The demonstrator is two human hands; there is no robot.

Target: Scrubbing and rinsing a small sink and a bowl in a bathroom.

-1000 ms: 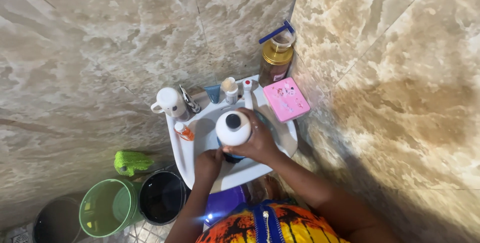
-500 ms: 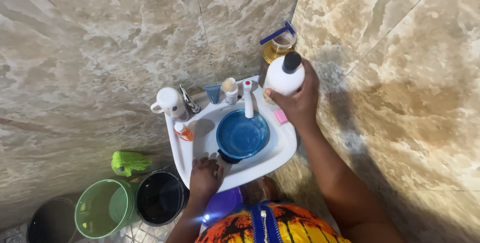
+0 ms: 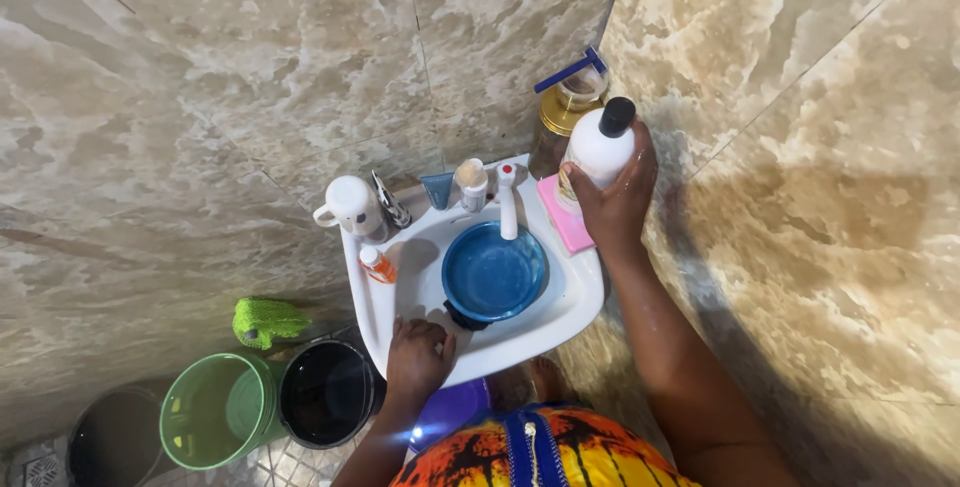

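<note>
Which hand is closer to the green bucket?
Left. The left hand rests on the sink's front rim, near the green bucket. The right hand holds a white bottle far across.

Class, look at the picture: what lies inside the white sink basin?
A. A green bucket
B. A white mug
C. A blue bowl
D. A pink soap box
C: the blue bowl sits in the white sink under the tap, while the right hand holds a white bottle off to the side.
</note>
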